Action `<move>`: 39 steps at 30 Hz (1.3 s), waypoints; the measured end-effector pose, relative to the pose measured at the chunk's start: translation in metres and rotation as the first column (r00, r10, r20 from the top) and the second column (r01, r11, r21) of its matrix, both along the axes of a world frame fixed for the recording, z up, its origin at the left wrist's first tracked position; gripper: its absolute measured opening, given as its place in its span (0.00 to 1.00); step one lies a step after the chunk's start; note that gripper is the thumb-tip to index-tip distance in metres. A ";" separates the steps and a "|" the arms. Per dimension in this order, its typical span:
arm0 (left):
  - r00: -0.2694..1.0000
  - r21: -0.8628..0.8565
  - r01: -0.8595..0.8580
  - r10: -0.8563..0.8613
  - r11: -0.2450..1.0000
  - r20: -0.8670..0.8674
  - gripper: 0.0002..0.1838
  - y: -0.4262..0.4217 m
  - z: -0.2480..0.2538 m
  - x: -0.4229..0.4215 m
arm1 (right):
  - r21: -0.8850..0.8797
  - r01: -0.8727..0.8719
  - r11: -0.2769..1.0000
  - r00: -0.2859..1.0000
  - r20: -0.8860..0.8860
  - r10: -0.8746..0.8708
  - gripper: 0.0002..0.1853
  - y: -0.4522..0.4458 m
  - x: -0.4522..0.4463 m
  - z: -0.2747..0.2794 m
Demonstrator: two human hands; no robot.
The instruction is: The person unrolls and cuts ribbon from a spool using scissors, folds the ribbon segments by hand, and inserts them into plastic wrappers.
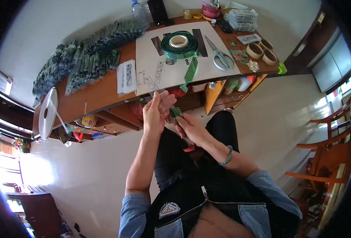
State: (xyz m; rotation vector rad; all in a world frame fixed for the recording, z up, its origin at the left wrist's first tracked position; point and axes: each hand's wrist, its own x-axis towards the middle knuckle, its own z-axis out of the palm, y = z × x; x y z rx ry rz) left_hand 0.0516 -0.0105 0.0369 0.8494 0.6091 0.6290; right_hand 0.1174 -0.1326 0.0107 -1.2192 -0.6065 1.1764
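My left hand (156,112) is raised at the desk's front edge, thumb up and fingers curled; clear plastic seems to be between them, too faint to make out. Beside it, my right hand (190,127) grips a short green patterned piece (175,112). Beyond both hands, a large roll of green patterned ribbon (170,44) lies on a white board (143,51), its loose end (190,73) hanging toward the desk's front edge. Scissors (221,59) with grey handles lie right of the roll. A stack of printed clear packets (127,77) lies to its left.
Bundles of green-and-clear strips (92,51) cover the desk's left part, with a white ribbon roll (48,113) at its edge. Tape rolls (254,50), a water bottle (139,15), a phone (157,12) and wrapped stacks (242,20) stand around. Wooden chairs (328,146) are at the right.
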 end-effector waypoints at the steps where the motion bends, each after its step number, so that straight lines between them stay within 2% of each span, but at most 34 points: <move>1: 1.000 -0.014 0.000 0.000 1.000 0.001 0.21 0.001 0.002 -0.001 | -0.006 0.005 1.000 0.999 0.049 -0.005 0.13 -0.004 0.001 0.001; 6: 1.000 -0.024 0.017 -0.017 1.000 -0.024 0.21 0.001 0.006 -0.002 | 0.027 0.018 0.999 0.980 0.196 -0.023 0.13 -0.008 0.000 0.005; 8: 0.999 -0.018 0.024 -0.025 1.000 -0.040 0.21 -0.001 0.007 -0.001 | 0.021 0.045 0.999 0.978 0.203 -0.048 0.13 -0.006 0.003 0.005; 11: 0.993 0.105 0.021 -0.009 0.994 -0.116 0.21 -0.007 0.012 0.000 | 0.006 0.090 0.996 0.970 0.224 -0.089 0.13 -0.003 0.004 0.003; 12: 0.993 0.106 0.021 -0.009 0.994 -0.116 0.21 -0.008 0.010 0.001 | 0.017 0.063 0.998 0.972 0.226 -0.065 0.12 -0.003 0.003 0.002; 15: 0.995 0.247 -0.070 0.085 0.967 -0.049 0.21 -0.009 0.003 0.004 | 0.043 0.015 0.999 0.973 0.230 -0.025 0.12 -0.006 -0.003 0.003; 19: 0.995 0.136 -0.087 0.093 0.987 -0.045 0.21 -0.006 0.005 -0.002 | 0.032 0.003 0.999 0.960 0.281 -0.012 0.13 -0.016 -0.007 0.008; 24: 0.999 0.138 -0.043 0.043 0.990 -0.002 0.21 -0.009 0.005 -0.003 | 0.032 0.012 0.999 0.975 0.221 -0.019 0.13 -0.011 -0.001 0.006; 27: 0.993 0.183 0.029 -0.008 0.983 -0.115 0.20 -0.010 0.003 -0.004 | 0.038 0.047 0.998 0.987 0.155 -0.053 0.13 -0.006 0.001 0.003; 30: 0.995 0.161 0.028 -0.011 0.987 -0.102 0.20 -0.018 0.006 -0.002 | -0.020 0.010 1.000 0.988 0.155 -0.007 0.14 -0.008 -0.003 0.016; 34: 0.998 0.134 0.020 -0.012 0.991 -0.059 0.20 -0.025 0.010 -0.005 | 0.018 0.065 0.998 0.997 0.046 -0.066 0.14 -0.011 -0.001 0.009; 39: 0.999 0.147 0.011 -0.007 0.989 -0.033 0.20 -0.035 0.017 -0.008 | 0.018 0.068 0.997 0.997 0.029 -0.069 0.13 -0.016 -0.001 0.007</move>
